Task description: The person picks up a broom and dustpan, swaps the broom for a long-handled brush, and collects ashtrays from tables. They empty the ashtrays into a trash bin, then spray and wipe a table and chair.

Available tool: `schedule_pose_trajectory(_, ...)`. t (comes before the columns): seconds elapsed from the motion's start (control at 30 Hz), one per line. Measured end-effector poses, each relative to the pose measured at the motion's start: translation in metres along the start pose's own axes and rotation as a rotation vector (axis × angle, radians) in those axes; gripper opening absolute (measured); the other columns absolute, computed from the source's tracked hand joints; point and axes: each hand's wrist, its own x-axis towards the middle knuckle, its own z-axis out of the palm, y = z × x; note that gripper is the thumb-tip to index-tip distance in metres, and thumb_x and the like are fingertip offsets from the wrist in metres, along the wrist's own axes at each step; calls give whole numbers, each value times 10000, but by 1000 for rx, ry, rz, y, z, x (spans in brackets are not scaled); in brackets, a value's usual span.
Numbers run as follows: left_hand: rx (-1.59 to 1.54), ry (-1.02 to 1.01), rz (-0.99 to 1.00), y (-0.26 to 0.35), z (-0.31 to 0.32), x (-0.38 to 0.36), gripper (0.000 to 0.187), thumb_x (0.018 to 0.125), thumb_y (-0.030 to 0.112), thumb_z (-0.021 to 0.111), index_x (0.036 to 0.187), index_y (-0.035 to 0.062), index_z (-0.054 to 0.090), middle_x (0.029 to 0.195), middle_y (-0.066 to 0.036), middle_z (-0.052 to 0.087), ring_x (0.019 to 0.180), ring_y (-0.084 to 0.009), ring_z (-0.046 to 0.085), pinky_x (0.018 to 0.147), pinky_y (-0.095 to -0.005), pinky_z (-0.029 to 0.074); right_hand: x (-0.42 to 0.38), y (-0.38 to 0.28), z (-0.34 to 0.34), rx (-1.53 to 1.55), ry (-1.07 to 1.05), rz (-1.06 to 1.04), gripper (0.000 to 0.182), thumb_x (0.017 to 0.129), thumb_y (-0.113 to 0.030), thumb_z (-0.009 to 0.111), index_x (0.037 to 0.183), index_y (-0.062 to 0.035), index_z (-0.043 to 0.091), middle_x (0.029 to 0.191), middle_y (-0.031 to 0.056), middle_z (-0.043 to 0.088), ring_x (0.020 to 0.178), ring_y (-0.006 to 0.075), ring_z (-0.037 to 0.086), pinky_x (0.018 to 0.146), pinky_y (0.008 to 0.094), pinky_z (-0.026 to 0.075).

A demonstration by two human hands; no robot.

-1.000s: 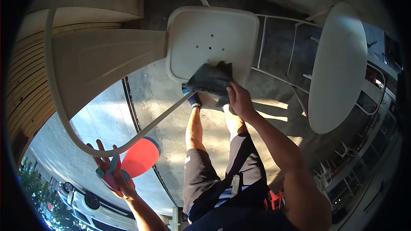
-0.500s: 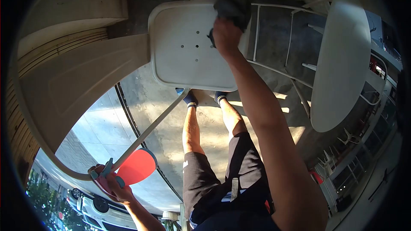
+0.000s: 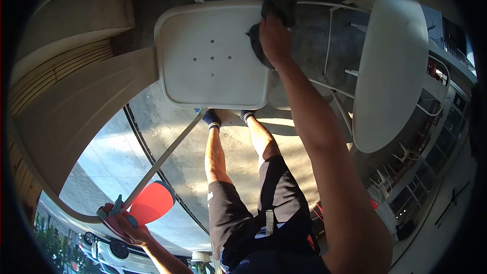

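A white chair seat (image 3: 203, 30) with several small holes lies in front of me, joined on the left to its broad backrest (image 3: 91, 86). At the seat's far right edge, my right hand (image 3: 275, 40) is closed on a dark cloth (image 3: 259, 48), part of which lies over the rim. On the lower left, my left hand (image 3: 127, 228) grips a spray bottle (image 3: 152, 203) with a translucent red body and teal trigger. The hand overlaps the bend of the chair's tubular frame (image 3: 165, 157).
A white oval tabletop (image 3: 393, 71) on metal legs stands to the right. My feet (image 3: 213, 118) are just below the seat. A dark strip (image 3: 147, 152) crosses the floor at left. A white vehicle (image 3: 109, 253) is at lower left, and more white chairs (image 3: 406, 152) are at far right.
My right hand and the cloth have moved right across the seat to its edge. The whole view has shifted slightly, so the chair appears farther left. My left hand keeps hold of the spray bottle.
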Motion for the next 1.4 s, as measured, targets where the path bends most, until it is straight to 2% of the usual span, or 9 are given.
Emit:
schedule_pose_trajectory(0.13, 27, -4, 25, -13, -8, -6, 465, 977, 222, 456, 1332, -70, 385, 1324, -216, 446, 1094, -286, 536, 934, -389, 450, -154, 4, -8, 19, -197, 393, 459, 911, -277, 535, 1279, -22, 429, 996, 206, 596, 786, 386, 635, 632, 466, 541)
schedule_pose_trajectory(0.2, 22, 12, 37, -1, 0, -3, 480, 978, 208, 460, 1354, -74, 364, 1345, -226, 438, 1116, -294, 536, 946, -399, 463, -219, 1, -23, 141, -142, 275, 451, 907, -262, 542, 1271, -20, 428, 1080, 209, 568, 823, 383, 633, 642, 462, 544)
schedule_pose_trajectory(0.53, -34, 90, 32, 13, 17, 3, 459, 958, 187, 487, 1337, -53, 386, 1319, -191, 444, 1105, -274, 519, 970, -402, 440, -33, 68, 37, 312, -124, 381, 341, 967, -322, 430, 1111, -30, 533, 958, 165, 604, 791, 324, 629, 710, 437, 500)
schedule_pose_trajectory(0.63, -60, 137, -23, 14, 19, 1, 492, 955, 205, 497, 1361, -42, 372, 1335, -184, 440, 1157, -278, 503, 1000, -426, 438, -81, 62, 30, 1550, -181, 1141, 361, 982, -345, 388, 1070, -37, 553, 932, 103, 599, 824, 232, 608, 737, 384, 478)
schedule_pose_trajectory(0.73, -51, 149, -39, 16, 22, -1, 474, 954, 213, 497, 1344, -34, 393, 1314, -179, 452, 1149, -269, 502, 986, -417, 443, -91, 55, 53, 1382, -66, 1255, 351, 980, -335, 383, 1042, -44, 571, 910, 64, 582, 867, 170, 570, 761, 344, 463)
schedule_pose_trajectory(0.87, -58, 151, -64, 24, 27, 1, 442, 957, 222, 492, 1319, -21, 418, 1265, -173, 472, 1081, -251, 531, 943, -398, 458, -57, 54, 72, 1197, -89, 918, 399, 974, -332, 388, 1100, 6, 558, 1028, 152, 605, 921, 253, 578, 810, 366, 441)
schedule_pose_trajectory(1.2, -55, 62, -103, 41, 28, -7, 422, 927, 316, 531, 1201, 2, 470, 976, -122, 566, 969, -216, 548, 902, -374, 437, -43, 47, 56, 892, -179, 776, 380, 970, -339, 404, 1105, -12, 544, 1022, 245, 611, 996, 423, 573, 821, 457, 444)
schedule_pose_trajectory(1.3, 6, 32, -83, 35, 20, -14, 386, 946, 285, 505, 1205, 1, 469, 1133, -165, 554, 1065, -259, 535, 970, -401, 394, -60, 37, 14, 652, -101, 619, 319, 963, -303, 439, 1063, -16, 537, 1006, 261, 608, 980, 460, 559, 795, 495, 442)
schedule_pose_trajectory(1.4, 130, 74, 93, 83, 28, -21, 458, 962, 266, 477, 1320, -14, 429, 1387, -195, 404, 1195, -289, 463, 999, -414, 378, -117, 57, -29, 631, -42, 796, 294, 957, -271, 465, 1064, -5, 532, 975, 248, 615, 943, 442, 579, 790, 473, 450)
